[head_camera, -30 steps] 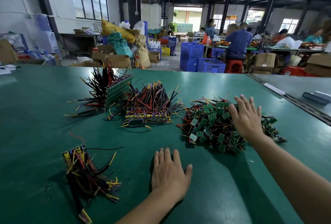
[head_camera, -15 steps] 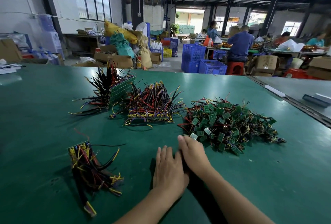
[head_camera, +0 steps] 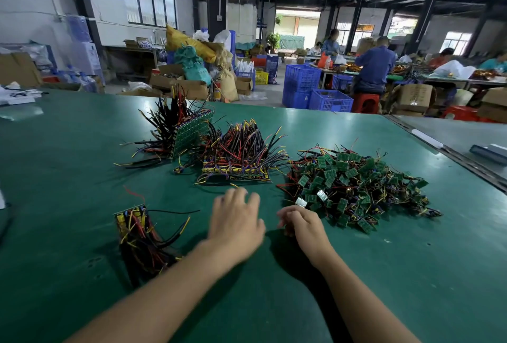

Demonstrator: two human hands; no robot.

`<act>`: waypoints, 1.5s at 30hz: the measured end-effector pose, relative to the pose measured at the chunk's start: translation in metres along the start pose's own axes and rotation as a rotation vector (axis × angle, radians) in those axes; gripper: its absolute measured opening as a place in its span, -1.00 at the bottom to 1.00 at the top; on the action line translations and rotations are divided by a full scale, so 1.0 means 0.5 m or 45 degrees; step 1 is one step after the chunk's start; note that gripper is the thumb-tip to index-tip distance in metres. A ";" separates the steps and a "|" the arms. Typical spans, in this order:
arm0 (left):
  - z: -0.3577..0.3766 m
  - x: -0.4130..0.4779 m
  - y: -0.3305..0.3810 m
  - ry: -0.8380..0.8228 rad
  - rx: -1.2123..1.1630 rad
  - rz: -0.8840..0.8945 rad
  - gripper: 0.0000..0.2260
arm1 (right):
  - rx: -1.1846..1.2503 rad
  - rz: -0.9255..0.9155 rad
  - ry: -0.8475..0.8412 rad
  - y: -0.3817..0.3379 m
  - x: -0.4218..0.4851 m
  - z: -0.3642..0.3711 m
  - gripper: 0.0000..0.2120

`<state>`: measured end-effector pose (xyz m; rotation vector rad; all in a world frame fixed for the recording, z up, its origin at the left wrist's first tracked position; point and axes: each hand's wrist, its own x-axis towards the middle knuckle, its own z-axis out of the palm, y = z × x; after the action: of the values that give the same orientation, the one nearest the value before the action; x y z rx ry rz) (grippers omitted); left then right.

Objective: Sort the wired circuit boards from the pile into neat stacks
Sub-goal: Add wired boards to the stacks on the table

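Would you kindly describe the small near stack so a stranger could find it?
On the green table, three wired clusters sit in a far row. The small stack lies alone, nearer, left of the left hand. It is the smallest, and stands apart.

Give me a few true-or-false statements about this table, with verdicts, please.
1. The pile lies to the right of the right hand. True.
2. The left hand grips the near stack. False: the hand is apart from it, to its right.
3. The far-left stack lies flat. False: its green board stands tilted on edge.
4. The blue crates stand beyond the table. True.
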<state>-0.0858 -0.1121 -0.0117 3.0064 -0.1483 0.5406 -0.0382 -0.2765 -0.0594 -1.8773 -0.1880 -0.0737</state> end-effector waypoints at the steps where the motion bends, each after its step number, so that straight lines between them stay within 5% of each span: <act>1: -0.025 0.013 -0.030 -0.020 0.057 -0.033 -0.67 | 0.027 0.010 -0.016 -0.001 -0.003 -0.001 -0.65; 5: -0.118 0.062 -0.171 -0.316 0.260 -0.302 -0.72 | -0.130 -0.016 -0.069 -0.006 -0.008 -0.007 -0.63; 8: -0.163 0.075 -0.263 -0.566 0.346 -0.432 -0.97 | -0.208 -0.030 -0.109 -0.008 -0.012 -0.008 -0.63; 11: -0.184 0.078 -0.313 -0.796 0.368 -0.483 -0.89 | -0.197 -0.030 -0.115 -0.007 -0.012 -0.011 -0.62; 17: -0.185 0.081 -0.340 -0.832 0.107 -0.643 -0.79 | -0.147 -0.032 -0.098 -0.004 -0.007 -0.009 -0.57; 24: -0.203 0.071 -0.323 -1.164 -0.096 -0.628 -0.79 | -0.050 -0.041 -0.088 -0.003 -0.008 -0.009 -0.57; 30: -0.191 0.072 -0.320 -1.137 -0.075 -0.603 -0.86 | 0.151 -0.019 -0.096 -0.005 -0.006 -0.006 -0.67; 45: -0.163 0.077 -0.298 -1.197 0.055 -0.686 -0.73 | 0.046 -0.036 -0.136 0.002 -0.008 -0.008 -0.55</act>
<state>-0.0617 0.0408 0.0683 2.8621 0.5990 -0.9132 -0.0417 -0.2811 -0.0594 -1.8440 -0.2877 0.0111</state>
